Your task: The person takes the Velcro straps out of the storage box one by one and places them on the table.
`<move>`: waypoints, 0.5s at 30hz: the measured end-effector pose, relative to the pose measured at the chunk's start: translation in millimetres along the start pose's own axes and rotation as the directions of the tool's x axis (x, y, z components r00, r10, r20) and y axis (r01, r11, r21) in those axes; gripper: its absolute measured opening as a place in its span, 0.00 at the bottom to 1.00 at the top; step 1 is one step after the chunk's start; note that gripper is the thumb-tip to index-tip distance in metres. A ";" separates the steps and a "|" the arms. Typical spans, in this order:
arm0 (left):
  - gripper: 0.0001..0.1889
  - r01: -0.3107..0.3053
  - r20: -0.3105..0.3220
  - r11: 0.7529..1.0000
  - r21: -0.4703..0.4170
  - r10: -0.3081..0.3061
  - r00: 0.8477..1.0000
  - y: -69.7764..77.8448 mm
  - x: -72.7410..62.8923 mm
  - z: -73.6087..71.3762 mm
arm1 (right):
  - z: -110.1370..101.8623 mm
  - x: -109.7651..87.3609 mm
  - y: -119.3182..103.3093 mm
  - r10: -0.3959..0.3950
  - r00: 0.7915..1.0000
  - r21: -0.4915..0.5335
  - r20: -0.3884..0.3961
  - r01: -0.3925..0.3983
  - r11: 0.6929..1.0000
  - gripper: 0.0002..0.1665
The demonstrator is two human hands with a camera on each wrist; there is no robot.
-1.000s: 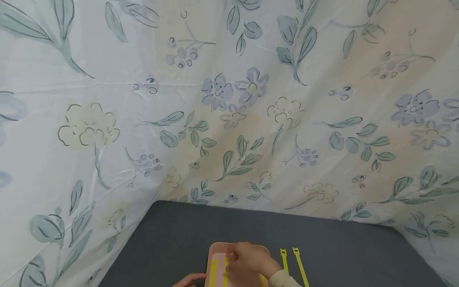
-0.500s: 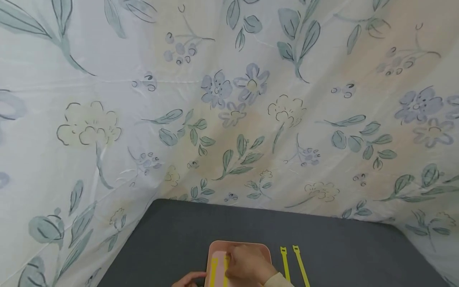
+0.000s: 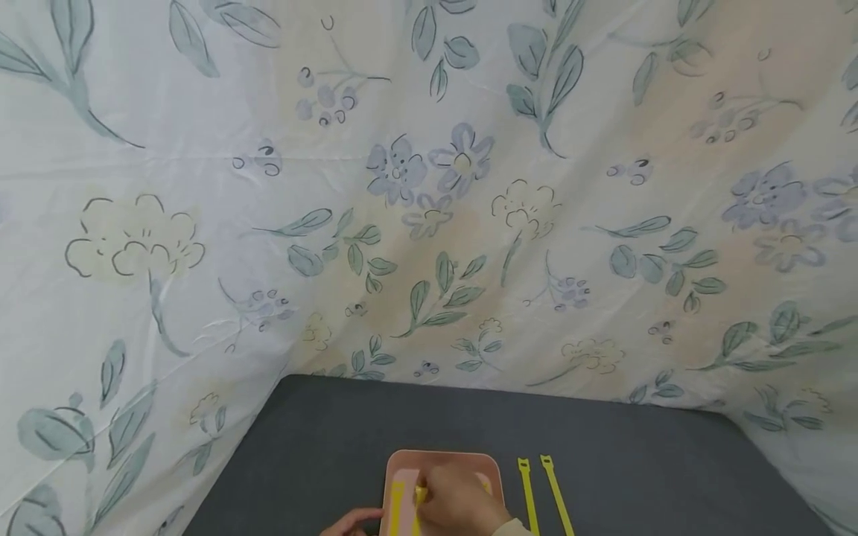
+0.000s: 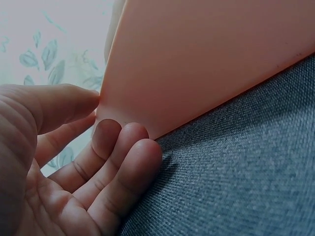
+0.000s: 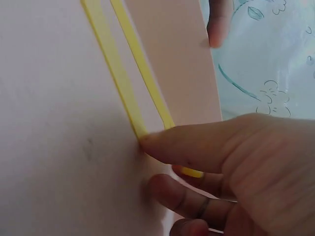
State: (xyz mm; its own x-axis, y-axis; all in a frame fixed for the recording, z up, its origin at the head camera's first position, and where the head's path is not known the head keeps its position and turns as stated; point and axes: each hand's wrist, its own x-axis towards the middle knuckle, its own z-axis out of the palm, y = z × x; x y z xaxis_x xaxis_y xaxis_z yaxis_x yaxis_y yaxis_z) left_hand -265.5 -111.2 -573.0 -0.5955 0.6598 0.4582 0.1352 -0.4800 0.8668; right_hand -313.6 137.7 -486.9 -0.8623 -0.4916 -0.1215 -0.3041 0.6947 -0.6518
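Note:
A pink tray (image 3: 442, 452) lies at the bottom of the head view, with yellow slotted-head straps in it. My right hand (image 3: 459, 500) reaches inside and pinches one yellow strap (image 3: 418, 500) near its head. The right wrist view shows my thumb (image 5: 187, 145) pressed on that strap. Another yellow strap (image 3: 397, 506) lies to its left in the tray; a further one is mostly hidden by my hand. My left hand (image 3: 351, 519) touches the tray's left side. In the left wrist view, its thumb meets the rim and relaxed fingertips (image 4: 142, 155) rest near the outer wall (image 4: 197, 59).
Right of the tray, two yellow straps (image 3: 528, 495) (image 3: 558, 495) lie side by side on the dark grey cloth-covered table (image 3: 335, 424). A pale floral curtain (image 3: 429, 223) hangs behind the table and along its sides.
My right hand has shifted slightly toward me within the tray, its fingers closing at the second strap's head. My left hand stays at the tray's side. The head view has turned slightly.

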 end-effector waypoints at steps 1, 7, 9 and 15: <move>0.27 0.019 0.012 0.999 -0.027 -0.019 1.000 0.5 -0.7 -1.0 | 3.0 -0.3 0.5 0.003 1.000 0.017 -0.003 -0.003 1.000 0.17; 0.33 -0.001 -0.081 0.996 0.093 0.009 0.997 -3.1 -1.6 2.6 | 7.4 1.4 3.7 0.050 0.999 0.090 0.010 -0.051 0.995 0.18; 0.36 -0.039 -0.138 0.976 0.215 0.069 0.988 -7.8 -0.2 4.4 | 6.8 2.5 6.5 0.026 1.000 0.136 0.003 -0.026 0.990 0.22; 0.39 -0.048 -0.234 0.927 0.373 0.143 0.962 -13.3 0.9 8.2 | 5.0 6.1 12.3 -0.073 0.997 0.271 -0.004 0.071 0.960 0.21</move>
State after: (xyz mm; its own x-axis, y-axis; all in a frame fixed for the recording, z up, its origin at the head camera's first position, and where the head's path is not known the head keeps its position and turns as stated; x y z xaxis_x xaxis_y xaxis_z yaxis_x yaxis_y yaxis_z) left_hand -261.3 -99.5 -582.5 -0.7385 0.4306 0.5189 0.4485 -0.2609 0.8548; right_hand -320.6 140.6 -499.3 -0.8394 -0.5388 -0.0711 -0.2432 0.4895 -0.8374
